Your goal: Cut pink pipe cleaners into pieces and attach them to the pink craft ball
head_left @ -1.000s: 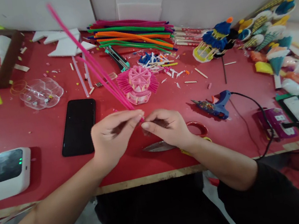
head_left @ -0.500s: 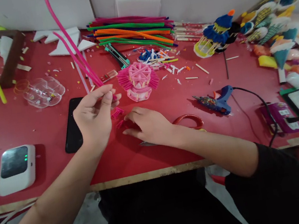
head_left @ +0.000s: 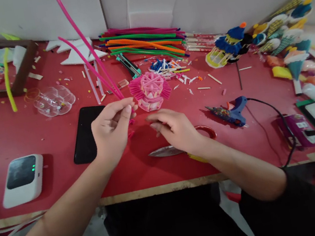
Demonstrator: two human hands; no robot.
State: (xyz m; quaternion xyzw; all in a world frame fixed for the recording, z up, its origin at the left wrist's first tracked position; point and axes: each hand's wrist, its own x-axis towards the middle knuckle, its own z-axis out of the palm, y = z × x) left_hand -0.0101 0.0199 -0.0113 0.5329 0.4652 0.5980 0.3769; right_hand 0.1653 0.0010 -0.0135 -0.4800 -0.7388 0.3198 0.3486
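My left hand [head_left: 113, 127] is closed in a pinch on pink pipe cleaners [head_left: 83, 33], whose long ends rise up and to the left. My right hand [head_left: 174, 129] is over the table with loosely bent fingers, and I see nothing between them. Beneath it lies a pair of scissors [head_left: 166, 151], its blade pointing left and its handles partly hidden by my wrist. Small bent pink pieces [head_left: 131, 134] lie by my left fingertips, partly covered. Just behind the hands stands a pink figure [head_left: 151, 89] with pleated sides.
A black phone [head_left: 83, 134] lies left of my left hand. Coloured pipe cleaners [head_left: 144, 41] are bundled at the back, with a cutter knife [head_left: 129, 65] before them. A glue gun [head_left: 230, 111] with its cord lies right. A white device [head_left: 23, 180] sits at the left front.
My right hand has lifted off the small pink pieces and moved right, uncovering the scissor blade. My left hand, still pinching the pipe cleaners, has shifted slightly right and down in view.
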